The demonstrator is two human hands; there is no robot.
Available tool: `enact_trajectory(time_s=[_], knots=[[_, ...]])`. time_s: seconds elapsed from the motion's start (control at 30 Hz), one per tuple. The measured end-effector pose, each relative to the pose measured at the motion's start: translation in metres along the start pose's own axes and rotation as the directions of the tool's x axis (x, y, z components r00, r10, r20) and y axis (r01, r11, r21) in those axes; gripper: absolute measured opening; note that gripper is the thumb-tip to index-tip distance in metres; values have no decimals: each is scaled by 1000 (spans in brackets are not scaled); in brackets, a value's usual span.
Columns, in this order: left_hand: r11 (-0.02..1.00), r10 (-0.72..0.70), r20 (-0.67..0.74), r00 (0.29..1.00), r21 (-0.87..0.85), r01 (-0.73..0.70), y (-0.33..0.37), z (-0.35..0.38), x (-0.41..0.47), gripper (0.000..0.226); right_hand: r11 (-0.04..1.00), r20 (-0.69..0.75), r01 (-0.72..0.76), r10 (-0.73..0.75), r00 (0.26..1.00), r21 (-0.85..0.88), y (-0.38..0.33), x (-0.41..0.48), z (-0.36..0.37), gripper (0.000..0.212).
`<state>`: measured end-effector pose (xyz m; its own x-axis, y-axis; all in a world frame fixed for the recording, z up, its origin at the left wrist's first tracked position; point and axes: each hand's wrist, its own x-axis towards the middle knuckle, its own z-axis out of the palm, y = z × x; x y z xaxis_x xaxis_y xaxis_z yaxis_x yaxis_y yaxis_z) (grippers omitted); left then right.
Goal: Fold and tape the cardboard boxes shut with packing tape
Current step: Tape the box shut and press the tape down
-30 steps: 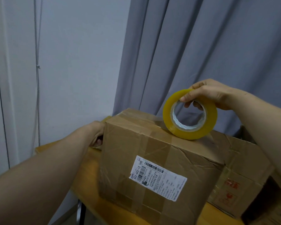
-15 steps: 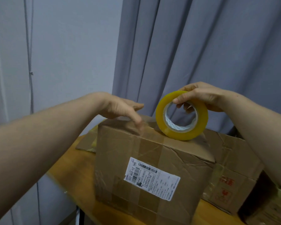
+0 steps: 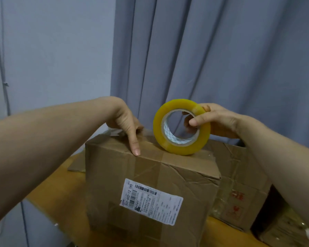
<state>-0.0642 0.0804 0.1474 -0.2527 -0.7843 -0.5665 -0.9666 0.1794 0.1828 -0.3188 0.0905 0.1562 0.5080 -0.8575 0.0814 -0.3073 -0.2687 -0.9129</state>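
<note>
The left hand (image 3: 125,122) presses, uncurled, on top of the cardboard box (image 3: 146,193) on the bench (image 3: 57,189); at its 3 o'clock the right hand (image 3: 218,120) pinches the tape roll (image 3: 181,127), upright on the box

tape roll (image 3: 182,148): I am holding it, and it is showing glossy amber yellow around a white core with a faint bluish print.
front box (image 3: 111,175): is looking plain cardboard brown, with shinier bands crossing it.
label (image 3: 150,200): is showing white, with a black barcode and small black print.
box behind (image 3: 243,193): is showing brown with faded red marks.
table (image 3: 64,193): is glowing orange-brown.
curtain (image 3: 203,59): is hanging plain grey-blue.
wall (image 3: 52,50): is looking pale grey-blue.
</note>
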Motion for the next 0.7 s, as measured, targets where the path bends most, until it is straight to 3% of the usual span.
enact_trajectory(time_s=[0.13,0.23,0.33,0.5,0.7], knots=[[1000,-18,-14,1000,10,18,0,1,0,136,987,24,39,-43,999,154,16,-5,3,83],[998,-40,-34,999,56,42,0,1,-1,141,982,-61,79,-69,996,174,24,-9,7,86],[995,-50,-41,998,86,53,1,1,0,151,990,-130,127,-117,985,68,15,-8,9,82],[986,-86,-25,996,141,89,9,0,-2,159,987,-219,157,-151,964,14,-17,-7,7,38],[985,-59,18,998,165,55,8,-1,-5,158,992,-227,42,-69,971,-121,-24,-28,-25,52]])
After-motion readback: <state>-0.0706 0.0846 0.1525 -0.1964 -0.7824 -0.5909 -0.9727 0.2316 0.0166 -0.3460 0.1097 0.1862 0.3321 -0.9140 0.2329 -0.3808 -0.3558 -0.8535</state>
